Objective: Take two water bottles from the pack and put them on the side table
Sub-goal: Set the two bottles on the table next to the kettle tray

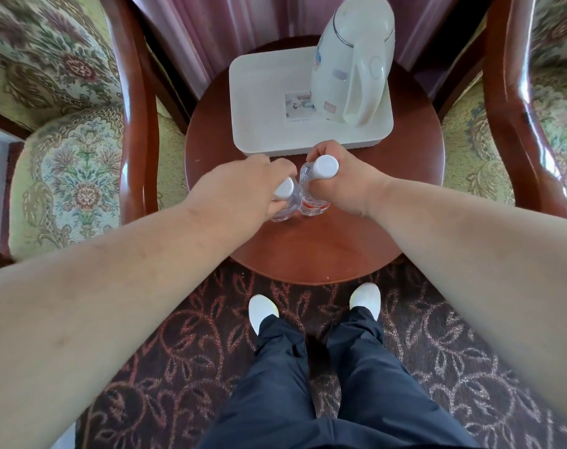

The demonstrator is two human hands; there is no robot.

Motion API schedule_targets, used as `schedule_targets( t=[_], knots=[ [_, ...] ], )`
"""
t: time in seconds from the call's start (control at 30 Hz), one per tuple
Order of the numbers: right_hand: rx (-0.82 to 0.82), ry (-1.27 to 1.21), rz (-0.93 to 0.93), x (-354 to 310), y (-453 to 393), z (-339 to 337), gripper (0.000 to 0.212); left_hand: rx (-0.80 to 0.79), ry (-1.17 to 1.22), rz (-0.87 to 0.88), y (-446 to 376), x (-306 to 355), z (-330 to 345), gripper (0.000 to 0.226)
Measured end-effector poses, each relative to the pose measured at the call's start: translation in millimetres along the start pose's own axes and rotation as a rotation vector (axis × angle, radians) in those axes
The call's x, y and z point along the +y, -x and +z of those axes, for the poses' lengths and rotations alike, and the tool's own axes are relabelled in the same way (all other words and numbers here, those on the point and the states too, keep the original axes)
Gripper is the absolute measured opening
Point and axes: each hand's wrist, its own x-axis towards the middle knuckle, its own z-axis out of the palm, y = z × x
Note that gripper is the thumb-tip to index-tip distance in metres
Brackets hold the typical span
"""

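Observation:
Two clear water bottles with white caps stand upright, side by side, on the round wooden side table (pixel 308 251). My left hand (pixel 233 186) is wrapped around the left bottle (pixel 59 202), covering most of its body. My right hand (pixel 343 179) grips the right bottle (pixel 321 176), whose red label shows near its base. The two bottles touch or nearly touch at the table's middle. No pack is in view.
A white tray (pixel 262 102) holding a white electric kettle (pixel 350 63) sits at the table's back half, just beyond my hands. Upholstered armchairs with wooden arms (pixel 139 124) flank the table on both sides. My feet stand on patterned carpet (pixel 178 335) in front.

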Motion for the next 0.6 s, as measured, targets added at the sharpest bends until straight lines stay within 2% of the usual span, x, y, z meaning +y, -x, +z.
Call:
schedule_targets(
  t=[0.1,0.2,0.33,0.4,0.5,0.6],
  knots=[
    [-0.005,-0.025,-0.005,2,1,-1,0.037,0.032,0.25,-0.16,10,-9,19,0.064],
    [0.0,-0.029,-0.015,6,1,2,0.051,0.01,0.475,-0.282,11,-22,43,0.072],
    [-0.036,-0.073,-0.073,28,2,6,0.09,0.014,0.727,-0.255,1,-33,63,0.064],
    [-0.041,0.006,-0.086,42,2,6,0.1,-0.016,0.812,-0.271,-4,-36,69,0.068],
    [-0.056,0.162,-0.039,53,-4,6,0.096,-0.114,0.773,-0.316,-11,-41,81,0.082],
    [-0.072,0.168,-0.017,55,-14,11,0.089,-0.206,0.826,-0.359,-16,-45,95,0.089]
  ],
)
